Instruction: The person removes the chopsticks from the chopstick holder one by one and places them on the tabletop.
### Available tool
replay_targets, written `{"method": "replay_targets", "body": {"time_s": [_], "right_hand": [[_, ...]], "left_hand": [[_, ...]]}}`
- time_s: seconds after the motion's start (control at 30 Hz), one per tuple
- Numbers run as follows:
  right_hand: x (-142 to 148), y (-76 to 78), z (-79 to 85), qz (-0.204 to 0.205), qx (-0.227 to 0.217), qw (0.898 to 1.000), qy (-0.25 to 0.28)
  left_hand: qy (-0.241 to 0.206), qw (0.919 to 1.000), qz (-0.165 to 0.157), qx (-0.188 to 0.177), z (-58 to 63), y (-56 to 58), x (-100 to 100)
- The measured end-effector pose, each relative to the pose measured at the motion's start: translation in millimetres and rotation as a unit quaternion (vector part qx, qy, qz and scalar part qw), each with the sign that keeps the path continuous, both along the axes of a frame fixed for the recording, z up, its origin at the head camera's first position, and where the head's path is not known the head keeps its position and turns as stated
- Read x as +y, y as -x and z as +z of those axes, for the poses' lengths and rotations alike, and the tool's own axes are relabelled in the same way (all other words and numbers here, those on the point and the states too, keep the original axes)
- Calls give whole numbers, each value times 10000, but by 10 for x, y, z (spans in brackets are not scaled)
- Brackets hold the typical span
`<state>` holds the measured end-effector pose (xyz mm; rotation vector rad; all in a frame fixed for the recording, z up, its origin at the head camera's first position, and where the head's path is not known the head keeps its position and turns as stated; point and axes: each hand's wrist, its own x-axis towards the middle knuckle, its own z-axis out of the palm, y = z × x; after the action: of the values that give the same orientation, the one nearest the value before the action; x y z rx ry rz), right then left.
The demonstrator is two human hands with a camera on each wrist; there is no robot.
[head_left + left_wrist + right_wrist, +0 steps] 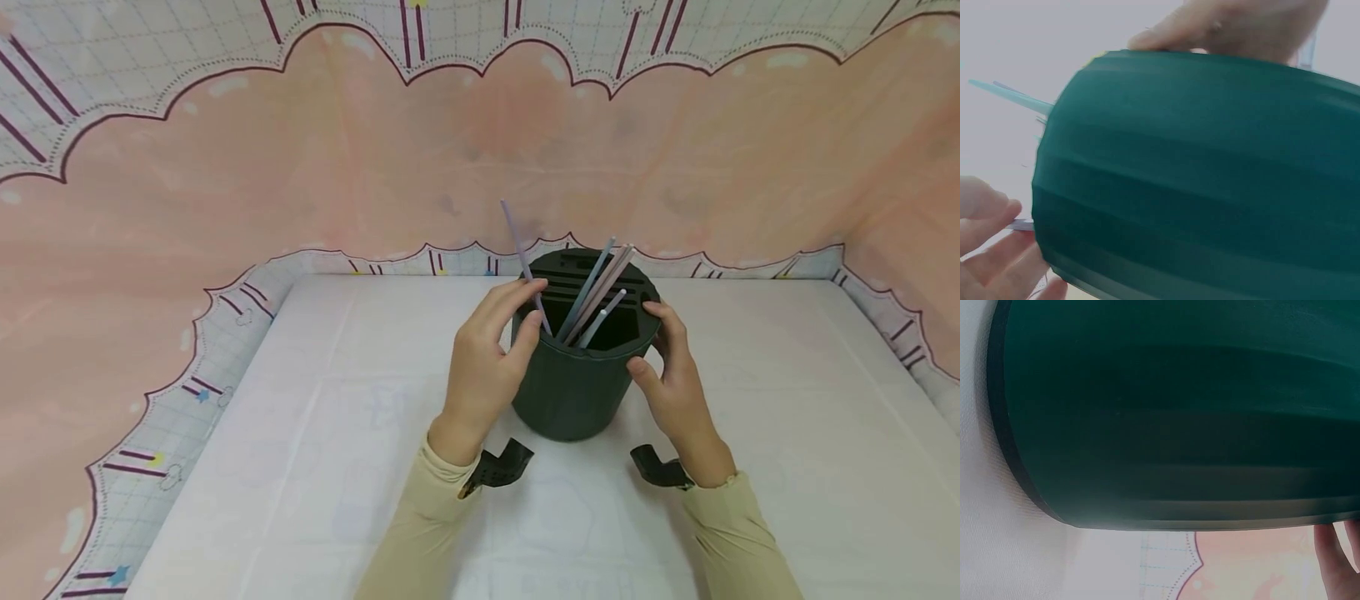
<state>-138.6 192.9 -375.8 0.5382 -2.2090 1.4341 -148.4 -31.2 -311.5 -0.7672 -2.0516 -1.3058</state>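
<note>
We log round dark-green plastic bucket (573, 396) upright on white tabletop (360, 433) | thin pastel sticks (598, 292) leaning inside | left hand (487, 350): fingers pinching 1 thin lilac stick (521, 250), lower end in bucket | right hand (677, 387): fingers holding bucket's rim

A screened-off white work surface (360, 467), seemingly a recording corner.
A peach-coloured hanging (450, 167) with scalloped maroon outlines, pale grid bands (187, 392) and small blue stars (118, 575) surrounds the far edge and both sides; black mounts (512, 463) beside the sleeves (416, 529) hint at filming. Whether this stands in a home or a workplace, the views do not tell.
</note>
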Motion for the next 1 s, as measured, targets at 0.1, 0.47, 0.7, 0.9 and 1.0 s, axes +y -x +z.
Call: {"method": "replay_targets", "body": {"time_s": [0.1, 0.47, 0.7, 0.9, 1.0], "right_hand": [[0, 8, 1, -12, 12, 10000, -22], [1, -2, -13, -7, 18, 10000, 22], [-3, -5, -20, 31, 62, 10000, 32], [-7, -15, -14, 68, 109, 9999, 52], [-8, -17, -12, 88, 113, 9999, 69]], "left_hand": [[-467, 9987, -193, 38, 39, -16, -11], [-1685, 9849, -236, 326, 293, -206, -2], [-2441, 9679, -146, 590, 368, -267, -42], [-3391, 9360, -73, 944, 375, -279, -92], [-3755, 9201, -32, 1117, 373, -272, -136]]}}
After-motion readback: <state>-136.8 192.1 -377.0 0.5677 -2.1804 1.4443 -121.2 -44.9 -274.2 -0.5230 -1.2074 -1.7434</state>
